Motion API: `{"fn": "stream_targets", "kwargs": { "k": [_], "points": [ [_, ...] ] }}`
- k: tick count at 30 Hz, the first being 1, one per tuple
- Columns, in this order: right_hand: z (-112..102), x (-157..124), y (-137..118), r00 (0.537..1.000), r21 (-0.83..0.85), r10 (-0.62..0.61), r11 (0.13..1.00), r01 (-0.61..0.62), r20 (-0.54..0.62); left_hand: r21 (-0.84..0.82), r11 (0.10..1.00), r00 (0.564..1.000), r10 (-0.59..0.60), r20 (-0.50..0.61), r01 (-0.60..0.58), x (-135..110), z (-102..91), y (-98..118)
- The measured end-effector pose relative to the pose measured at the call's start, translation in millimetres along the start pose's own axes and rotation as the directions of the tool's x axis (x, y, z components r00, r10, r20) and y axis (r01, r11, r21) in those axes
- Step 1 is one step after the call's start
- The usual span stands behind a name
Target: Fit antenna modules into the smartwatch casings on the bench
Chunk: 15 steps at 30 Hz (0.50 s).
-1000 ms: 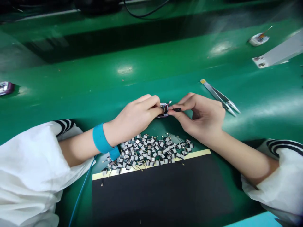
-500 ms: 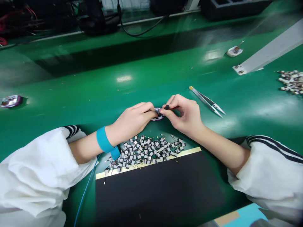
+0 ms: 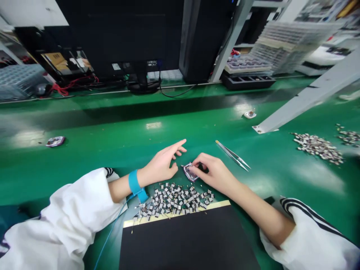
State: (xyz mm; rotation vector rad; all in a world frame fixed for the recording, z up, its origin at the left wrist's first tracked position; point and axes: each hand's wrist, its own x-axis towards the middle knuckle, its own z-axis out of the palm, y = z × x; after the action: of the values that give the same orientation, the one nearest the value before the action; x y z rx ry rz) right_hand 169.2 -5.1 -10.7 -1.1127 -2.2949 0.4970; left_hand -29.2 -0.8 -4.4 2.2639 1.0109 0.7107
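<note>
Head view: right hand [image 3: 213,173] pinches small oval module [image 3: 189,172]

Fingers curl down onto the module, which sits on the green worktop [image 3: 84,120]; it is partly hidden, so its exact type is hard to tell. The left hand [image 3: 160,165], wearing a blue wrist strap [image 3: 134,183], lies open just beside it, holding nothing. Small square components [image 3: 174,198] are heaped against the yellow edge of a black mat [image 3: 182,240]. Steel tweezers [image 3: 232,155] lie to the right.

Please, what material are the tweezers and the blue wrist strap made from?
The tweezers look like stainless steel: pale metal with a bright sheen along the arms. The blue wrist strap seems soft plastic or rubber, matte and bending around the wrist; the view cannot settle which.
</note>
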Motion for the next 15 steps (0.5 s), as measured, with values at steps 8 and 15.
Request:
{"fn": "stream_targets", "kwargs": {
  "k": [8, 15],
  "points": [
    [8, 1, 2, 0.961, -0.176, -0.246, 0.948, 0.266, 0.127, -0.042, 0.997, 0.973, 0.078, 0.218, -0.070, 4, -0.3, -10],
    [7, 5, -3, 0.941, -0.435, -0.314, 0.835, 0.337, 0.127, -0.103, 0.995, 0.992, 0.024, 0.122, -0.011, 4, 6.0, -15]
  ]
}}
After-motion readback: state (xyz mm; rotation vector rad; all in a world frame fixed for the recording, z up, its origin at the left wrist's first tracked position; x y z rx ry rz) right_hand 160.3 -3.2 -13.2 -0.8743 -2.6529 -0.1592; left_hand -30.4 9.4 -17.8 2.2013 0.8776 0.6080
